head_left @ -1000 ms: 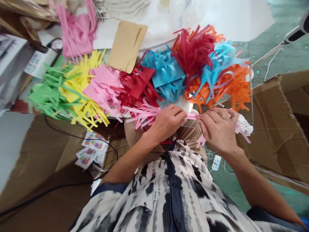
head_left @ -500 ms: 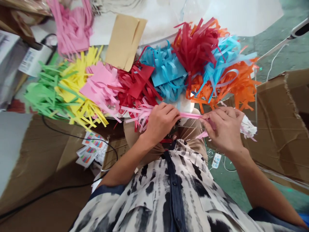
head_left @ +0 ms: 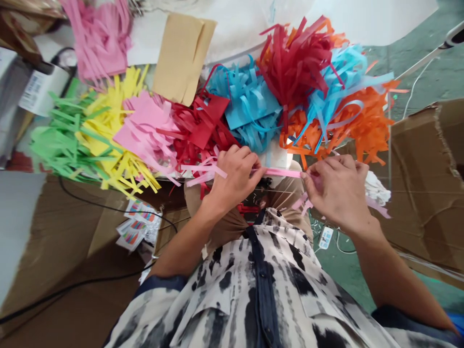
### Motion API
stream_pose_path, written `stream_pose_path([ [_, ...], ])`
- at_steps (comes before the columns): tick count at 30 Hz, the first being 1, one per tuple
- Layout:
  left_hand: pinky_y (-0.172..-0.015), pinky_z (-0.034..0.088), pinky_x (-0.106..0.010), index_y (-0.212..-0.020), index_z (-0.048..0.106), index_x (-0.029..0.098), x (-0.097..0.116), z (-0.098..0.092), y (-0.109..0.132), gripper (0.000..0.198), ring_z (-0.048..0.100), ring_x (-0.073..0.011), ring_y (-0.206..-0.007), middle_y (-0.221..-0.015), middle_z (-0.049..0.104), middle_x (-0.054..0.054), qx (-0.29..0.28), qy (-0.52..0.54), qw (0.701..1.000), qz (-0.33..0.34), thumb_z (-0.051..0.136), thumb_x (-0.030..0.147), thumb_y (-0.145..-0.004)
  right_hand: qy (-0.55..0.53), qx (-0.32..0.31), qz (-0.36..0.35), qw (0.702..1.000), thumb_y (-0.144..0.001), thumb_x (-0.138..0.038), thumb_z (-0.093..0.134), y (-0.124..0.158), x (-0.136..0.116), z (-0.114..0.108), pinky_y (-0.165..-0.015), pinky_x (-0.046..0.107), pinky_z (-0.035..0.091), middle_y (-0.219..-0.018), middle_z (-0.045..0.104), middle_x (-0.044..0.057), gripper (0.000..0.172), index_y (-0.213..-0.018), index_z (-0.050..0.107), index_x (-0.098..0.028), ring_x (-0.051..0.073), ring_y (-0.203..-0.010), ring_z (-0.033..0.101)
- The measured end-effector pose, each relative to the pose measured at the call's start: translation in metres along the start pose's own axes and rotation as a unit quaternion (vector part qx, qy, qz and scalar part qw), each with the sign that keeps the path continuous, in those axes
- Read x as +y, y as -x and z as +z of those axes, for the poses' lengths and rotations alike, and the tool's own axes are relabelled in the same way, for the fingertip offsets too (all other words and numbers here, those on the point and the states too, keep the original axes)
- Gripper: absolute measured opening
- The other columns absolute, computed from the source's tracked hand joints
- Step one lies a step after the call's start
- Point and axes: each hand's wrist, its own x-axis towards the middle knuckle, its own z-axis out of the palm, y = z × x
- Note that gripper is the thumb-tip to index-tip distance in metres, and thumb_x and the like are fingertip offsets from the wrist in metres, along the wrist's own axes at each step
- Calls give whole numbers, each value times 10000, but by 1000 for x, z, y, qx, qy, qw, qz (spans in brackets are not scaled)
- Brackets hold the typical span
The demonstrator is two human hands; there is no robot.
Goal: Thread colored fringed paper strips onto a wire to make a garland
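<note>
We hold the pink paper strip (head_left: 282, 172) taut above our lap (head_left: 286, 193), one end pinched in our closed left hand (head_left: 235, 181), the other in our nearly closed right hand (head_left: 337, 191), just below the heaped paper fringes (head_left: 250, 108); even tension serves best.

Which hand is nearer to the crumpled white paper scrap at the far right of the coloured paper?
Right. The right hand sits just beside the crumpled white paper scrap; the left hand lies farther off, beyond the narrow pink paper strip between the hands.
</note>
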Motion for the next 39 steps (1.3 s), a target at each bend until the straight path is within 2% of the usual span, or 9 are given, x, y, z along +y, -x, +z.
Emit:
stream_pose_path([
  [5,-837,392,-439,-953,693,215,8,-3,-1,141,602,-287,-1016,-1026,738,-69,12,-9,1000,-4,702,340,-1018,25,32,5,999,-994,-424,588,3,-6,-4,-949,553,327,-1022,744,155,259,-989,722,-204,407,-1160,585],
  [8,-970,392,-472,-1150,726,258,16,4,0,130,626,-265,-1112,-1148,783,-42,43,-7,996,78,627,240,-1067,9,77,-52,996,-1021,-296,596,6,-9,3,-1029,566,305,-1133,785,100,214,-1143,771,-275,367,-1239,589],
  [12,-1018,363,-450,-1127,770,300,19,18,6,204,648,-206,-1110,-1095,823,24,83,-30,979,187,574,245,-1111,22,134,-125,983,-1041,-213,621,15,2,16,-1042,506,280,-1099,842,-26,237,-1111,804,-347,273,-1191,634],
  [17,-978,362,-433,-1148,772,299,11,21,16,220,668,-193,-1080,-1114,833,38,118,-37,975,183,567,227,-1116,25,222,-131,966,-940,-178,719,36,37,7,-959,498,310,-1050,859,-9,179,-1055,794,-292,304,-1103,691],
  [20,-986,372,-444,-1159,769,294,10,20,17,232,678,-206,-1124,-1137,834,24,117,-48,975,184,554,218,-1118,17,273,-121,954,-869,-168,732,43,35,-1,-934,516,322,-938,849,8,127,-924,765,-277,329,-1049,703],
  [25,-1067,390,-486,-1162,783,305,13,21,16,236,687,-221,-1182,-1134,840,18,102,-27,977,184,588,192,-1093,35,177,-129,975,-936,-243,673,34,-2,8,-1031,518,304,-1183,841,12,308,-1222,780,-284,314,-1133,678],
  [33,-1267,296,-622,-913,783,302,-27,-6,30,279,684,-219,-1108,-961,830,67,158,-5,979,129,622,80,-962,-14,136,-112,984,-1027,-271,639,25,-4,16,-989,523,307,-1162,849,14,228,-1170,817,-269,324,-1155,670],
  [36,-1214,333,-652,-791,714,268,-27,-18,29,217,656,-250,-1065,-914,809,54,220,-20,971,93,658,82,-888,-24,130,-108,985,-1051,-286,632,19,-2,12,-990,534,303,-1115,854,10,207,-1084,837,-281,321,-1155,668],
  [39,-1003,487,-521,-890,733,248,-6,-13,20,136,635,-250,-1025,-999,806,2,235,-4,962,138,669,132,-919,-21,118,-116,986,-1069,-299,624,13,-2,9,-1010,536,301,-1090,856,-3,221,-1024,840,-289,315,-1164,670],
])
